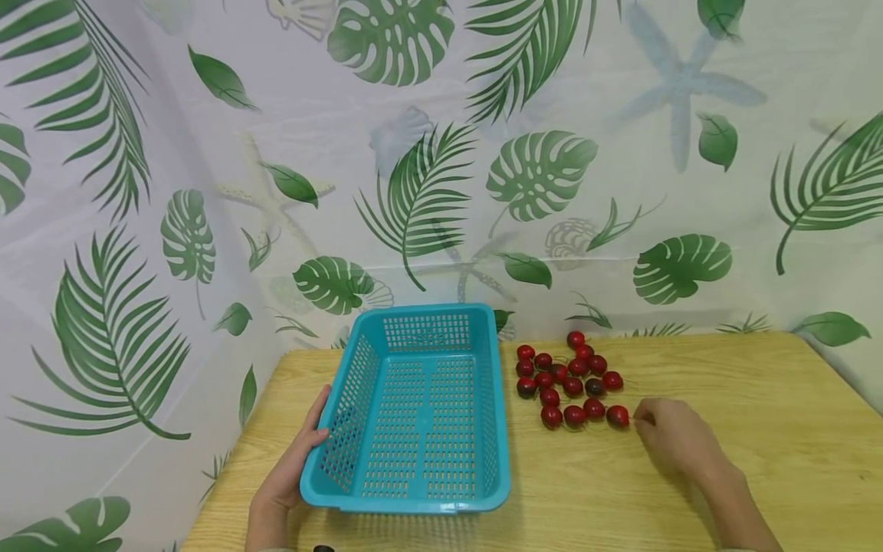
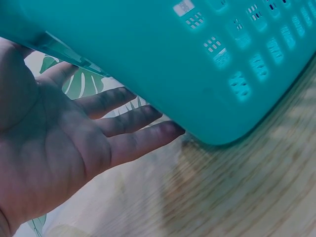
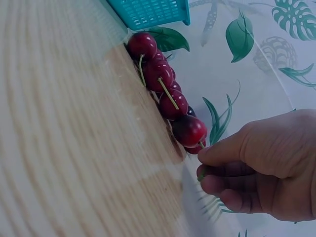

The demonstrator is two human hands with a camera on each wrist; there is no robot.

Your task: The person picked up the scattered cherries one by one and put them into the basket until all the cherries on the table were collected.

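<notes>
A turquoise plastic basket (image 1: 422,506) with slotted walls stands on the table. My left hand (image 1: 290,468) is at its left side, thumb tip by the rim. In the left wrist view that hand's fingers (image 2: 140,140) reach out straight and spread along the basket wall (image 2: 163,74). To the right of the basket lies a cluster of dark red cherries (image 1: 572,386) with thin stems. At the cluster's near right end, my right hand (image 1: 679,437) pinches the stem of a cherry (image 3: 190,129) between thumb and forefinger, its other fingers curled in.
The light wood table (image 1: 773,460) ends at a wall covering (image 1: 441,230) printed with leaves and starfish, which also runs along the left. A small dark object (image 1: 323,548) shows at the bottom edge of the head view.
</notes>
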